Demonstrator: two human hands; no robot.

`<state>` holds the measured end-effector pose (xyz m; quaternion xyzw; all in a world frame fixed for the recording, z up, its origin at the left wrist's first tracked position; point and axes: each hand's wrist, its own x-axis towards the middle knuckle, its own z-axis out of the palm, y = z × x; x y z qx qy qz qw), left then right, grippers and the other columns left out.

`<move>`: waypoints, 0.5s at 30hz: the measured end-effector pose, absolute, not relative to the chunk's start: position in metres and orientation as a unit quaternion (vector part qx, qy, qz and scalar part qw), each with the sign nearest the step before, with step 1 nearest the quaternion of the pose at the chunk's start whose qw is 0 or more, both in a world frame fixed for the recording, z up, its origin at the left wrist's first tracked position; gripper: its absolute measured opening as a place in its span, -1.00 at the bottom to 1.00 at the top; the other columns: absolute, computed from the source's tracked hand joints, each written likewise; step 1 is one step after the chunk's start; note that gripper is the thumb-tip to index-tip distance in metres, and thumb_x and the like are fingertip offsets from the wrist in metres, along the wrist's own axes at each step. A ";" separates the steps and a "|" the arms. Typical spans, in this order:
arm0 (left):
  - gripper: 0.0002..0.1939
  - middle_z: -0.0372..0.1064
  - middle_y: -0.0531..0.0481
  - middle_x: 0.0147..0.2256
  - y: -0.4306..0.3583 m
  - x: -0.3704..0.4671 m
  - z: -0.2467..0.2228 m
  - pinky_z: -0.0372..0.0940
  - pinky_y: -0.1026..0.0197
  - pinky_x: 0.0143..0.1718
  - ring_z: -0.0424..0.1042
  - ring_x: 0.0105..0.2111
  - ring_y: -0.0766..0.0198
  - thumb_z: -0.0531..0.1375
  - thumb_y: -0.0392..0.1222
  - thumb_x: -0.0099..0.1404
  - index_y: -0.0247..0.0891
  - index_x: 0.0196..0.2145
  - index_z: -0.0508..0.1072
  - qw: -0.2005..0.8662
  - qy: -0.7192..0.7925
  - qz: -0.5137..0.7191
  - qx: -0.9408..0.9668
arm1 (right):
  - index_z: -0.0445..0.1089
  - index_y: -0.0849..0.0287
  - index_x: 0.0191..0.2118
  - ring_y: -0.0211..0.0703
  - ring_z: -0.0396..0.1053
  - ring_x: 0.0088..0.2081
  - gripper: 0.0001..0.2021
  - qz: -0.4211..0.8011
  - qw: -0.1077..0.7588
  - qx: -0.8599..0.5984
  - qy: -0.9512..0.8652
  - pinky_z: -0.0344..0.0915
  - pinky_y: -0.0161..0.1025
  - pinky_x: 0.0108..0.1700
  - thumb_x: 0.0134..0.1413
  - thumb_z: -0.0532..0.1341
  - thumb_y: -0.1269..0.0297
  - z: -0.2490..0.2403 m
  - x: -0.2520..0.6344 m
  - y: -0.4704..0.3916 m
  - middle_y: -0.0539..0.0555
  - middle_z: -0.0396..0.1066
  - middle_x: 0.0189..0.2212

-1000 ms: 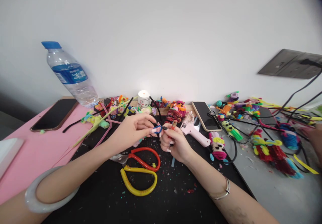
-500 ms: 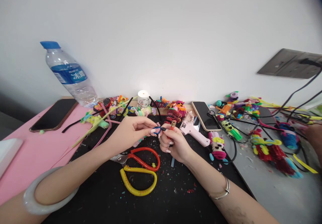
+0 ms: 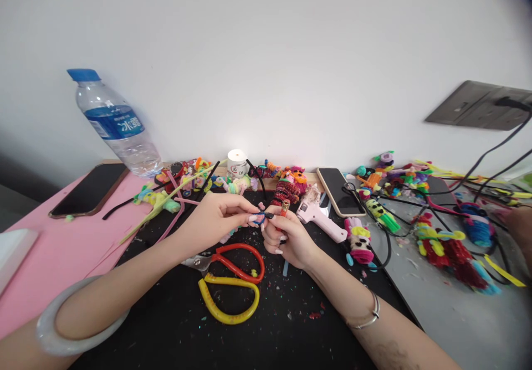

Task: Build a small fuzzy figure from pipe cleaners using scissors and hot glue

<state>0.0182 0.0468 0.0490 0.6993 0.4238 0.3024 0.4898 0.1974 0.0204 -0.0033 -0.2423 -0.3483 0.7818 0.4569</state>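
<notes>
A small blue fuzzy piece (image 3: 260,220) is held up near the centre of the frame, between the person's two hands. The left hand (image 3: 231,214) pinches it between thumb and fingers from the left; the right hand (image 3: 291,236) has thumb and forefinger pressed together at its right end, the other fingers curled in. A red and gold item (image 3: 285,209), too small to identify, shows at the right hand.

Just below the hands, scissors (image 3: 226,280) with one red and one yellow handle lie on the black part of the worktop (image 3: 291,325). Right of centre lie a pale pink glue gun (image 3: 326,223), a light-edged phone (image 3: 343,193) and a pink and cream figure (image 3: 359,241).

A bottle (image 3: 118,126) with a blue cap stands at upper left, near a dark phone (image 3: 89,190) on the pink surface (image 3: 25,287). At the right edge, part of another person's hand (image 3: 520,227) shows.
</notes>
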 end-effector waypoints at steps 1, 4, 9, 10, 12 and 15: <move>-0.86 0.52 0.00 -0.42 0.047 0.018 0.049 0.40 0.27 -0.35 0.48 -0.42 0.26 0.23 -0.18 0.14 -0.26 -0.36 0.55 0.489 0.423 0.302 0.701 | 0.18 0.14 -0.43 -0.41 -0.22 -0.69 -0.84 0.783 0.455 -0.243 -0.349 -0.13 -0.44 -0.69 0.07 0.19 0.27 -0.003 0.198 0.020 -0.23 -0.08 -0.74; -0.86 0.50 -0.01 -0.43 0.047 0.019 0.050 0.40 0.27 -0.38 0.47 -0.43 0.26 0.22 -0.17 0.14 -0.26 -0.38 0.55 0.485 0.419 0.296 0.708 | 0.18 0.14 -0.43 -0.42 -0.22 -0.70 -0.83 0.784 0.450 -0.246 -0.349 -0.12 -0.45 -0.69 0.05 0.20 0.27 -0.003 0.198 0.021 -0.23 -0.07 -0.73; -0.83 0.48 -0.03 -0.43 0.046 0.018 0.050 0.36 0.32 -0.47 0.45 -0.44 0.26 0.22 -0.14 0.14 -0.28 -0.41 0.55 0.468 0.417 0.288 0.724 | 0.19 0.15 -0.45 -0.43 -0.22 -0.70 -0.83 0.787 0.445 -0.246 -0.349 -0.12 -0.45 -0.69 0.04 0.21 0.27 -0.003 0.198 0.021 -0.23 -0.07 -0.74; -0.83 0.48 -0.03 -0.42 0.046 0.018 0.049 0.36 0.32 -0.47 0.45 -0.44 0.26 0.22 -0.13 0.14 -0.28 -0.41 0.55 0.466 0.418 0.286 0.725 | 0.20 0.15 -0.45 -0.43 -0.22 -0.70 -0.83 0.787 0.445 -0.246 -0.350 -0.12 -0.45 -0.69 0.04 0.21 0.27 -0.003 0.198 0.021 -0.23 -0.07 -0.74; -0.82 0.49 -0.04 -0.41 0.047 0.017 0.049 0.36 0.31 -0.46 0.46 -0.44 0.25 0.21 -0.12 0.16 -0.27 -0.40 0.55 0.466 0.424 0.282 0.724 | 0.20 0.15 -0.45 -0.42 -0.22 -0.70 -0.84 0.788 0.446 -0.244 -0.349 -0.13 -0.45 -0.69 0.04 0.21 0.27 -0.003 0.197 0.021 -0.23 -0.07 -0.74; -0.82 0.51 -0.03 -0.39 0.048 0.016 0.048 0.39 0.28 -0.39 0.48 -0.41 0.24 0.21 -0.12 0.17 -0.24 -0.35 0.55 0.475 0.434 0.282 0.712 | 0.21 0.15 -0.42 -0.42 -0.23 -0.70 -0.85 0.788 0.452 -0.239 -0.345 -0.14 -0.44 -0.69 0.05 0.21 0.26 -0.004 0.197 0.022 -0.23 -0.08 -0.74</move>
